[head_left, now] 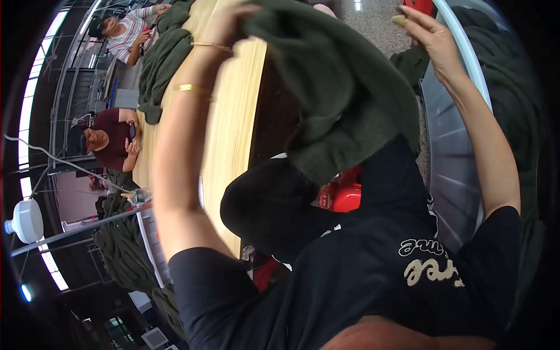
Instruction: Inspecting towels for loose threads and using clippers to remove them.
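Note:
A dark green piece of knit cloth (361, 87) hangs from my left hand (240, 22), spreading across to the right and down over my lap. My left hand is raised at the top of the view and blurred by motion, its fingers closed on the cloth's upper corner. Off to the upper right, my right hand (434, 46) is lifted above the rim of a grey-blue bin, apart from the cloth. Its fingertips are drawn together, with a small yellowish bit (399, 20) at them. Whether that is held or worn on a finger I cannot tell.
A light wooden table (233, 116) runs along my left, with dark green cloth (163, 64) heaped on its far edge. Two people sit beyond it. The plastic bin (449, 134) stands close on my right, more green cloth (496, 76) past it. Something red (347, 195) is beside my legs.

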A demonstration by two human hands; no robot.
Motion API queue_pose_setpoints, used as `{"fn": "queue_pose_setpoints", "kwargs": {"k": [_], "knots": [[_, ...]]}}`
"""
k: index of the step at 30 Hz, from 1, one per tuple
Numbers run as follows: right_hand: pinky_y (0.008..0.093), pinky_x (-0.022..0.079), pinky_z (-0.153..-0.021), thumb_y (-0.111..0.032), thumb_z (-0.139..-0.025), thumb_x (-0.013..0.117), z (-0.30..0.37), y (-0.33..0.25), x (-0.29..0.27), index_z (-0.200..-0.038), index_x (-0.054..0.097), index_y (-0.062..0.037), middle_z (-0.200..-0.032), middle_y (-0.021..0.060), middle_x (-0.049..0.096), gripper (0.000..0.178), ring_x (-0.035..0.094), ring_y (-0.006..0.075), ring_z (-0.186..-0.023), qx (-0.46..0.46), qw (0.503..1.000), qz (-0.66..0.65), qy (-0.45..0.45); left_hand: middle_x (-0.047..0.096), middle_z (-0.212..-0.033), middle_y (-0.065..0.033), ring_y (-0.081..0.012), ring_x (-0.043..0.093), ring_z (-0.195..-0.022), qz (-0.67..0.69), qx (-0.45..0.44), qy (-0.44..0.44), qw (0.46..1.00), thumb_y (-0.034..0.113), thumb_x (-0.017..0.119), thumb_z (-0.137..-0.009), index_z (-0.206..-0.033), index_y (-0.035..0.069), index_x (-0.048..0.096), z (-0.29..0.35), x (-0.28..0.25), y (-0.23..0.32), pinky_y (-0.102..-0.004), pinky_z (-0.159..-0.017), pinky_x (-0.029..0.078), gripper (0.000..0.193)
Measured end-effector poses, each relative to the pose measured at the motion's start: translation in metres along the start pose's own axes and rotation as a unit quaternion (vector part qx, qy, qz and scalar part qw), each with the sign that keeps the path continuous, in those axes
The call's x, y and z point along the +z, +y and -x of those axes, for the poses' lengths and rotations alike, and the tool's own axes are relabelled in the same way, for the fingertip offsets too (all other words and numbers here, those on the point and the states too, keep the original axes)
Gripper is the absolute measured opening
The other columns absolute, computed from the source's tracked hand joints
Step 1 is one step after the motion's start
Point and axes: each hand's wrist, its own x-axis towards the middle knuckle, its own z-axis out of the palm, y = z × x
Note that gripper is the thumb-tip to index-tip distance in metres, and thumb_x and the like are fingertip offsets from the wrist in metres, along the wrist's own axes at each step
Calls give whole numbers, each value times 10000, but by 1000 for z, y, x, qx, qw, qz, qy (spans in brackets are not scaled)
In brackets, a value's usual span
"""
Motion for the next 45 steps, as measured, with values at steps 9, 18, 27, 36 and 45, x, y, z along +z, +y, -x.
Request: {"fn": "queue_pose_setpoints", "kwargs": {"k": [9, 18, 27, 36, 45], "knots": [[178, 361, -539, -162, -827, 669, -40, 56, -45, -1101, 624, -11, -723, -40, 578, 316, 484, 34, -599, -48, 983, -73, 165, 463, -1250, -170, -285, 441, -1183, 32, 255, 408, 876, 210, 539, -907, -1260, -13, 431, 127, -230, 173, -400, -951, 416, 431], [185, 374, -566, -187, -838, 659, -4, -22, 1, -1071, 631, -20, -702, -39, 570, 289, 465, 52, -574, 34, 994, -65, 80, 360, -1348, -199, -335, 513, -1138, -41, -72, 340, 937, 284, 690, -818, -1293, -42, 415, 164, -181, 20, -440, -948, 442, 638], [304, 501, -824, -301, -677, 793, 9, -4, 31, -1017, 678, -9, -958, 149, 684, 462, 643, 182, -899, -101, 991, 89, 5, 440, -1388, -109, -271, 484, -1217, -66, -125, 32, 989, 245, 499, -934, -1380, 86, 401, 107, -130, -75, -393, -1007, 387, 483], [313, 500, -767, -396, -670, 787, 9, -43, -38, -1042, 656, 2, -942, 131, 670, 561, 641, 205, -873, -119, 943, 305, 53, 635, -1124, -33, -128, 639, -891, -58, -25, -42, 997, 183, 587, -913, -1170, 78, 581, 61, -15, -141, -226, -725, 489, 278], [305, 498, -636, -494, -770, 641, 85, -112, -314, -936, 701, -79, -761, 75, 681, 452, 655, 178, -634, 111, 746, 581, 308, 652, -1088, -45, -116, 652, -828, -75, -77, -88, 990, 179, 594, -903, -1138, 75, 588, 83, 27, -161, -221, -692, 510, 257]]}}
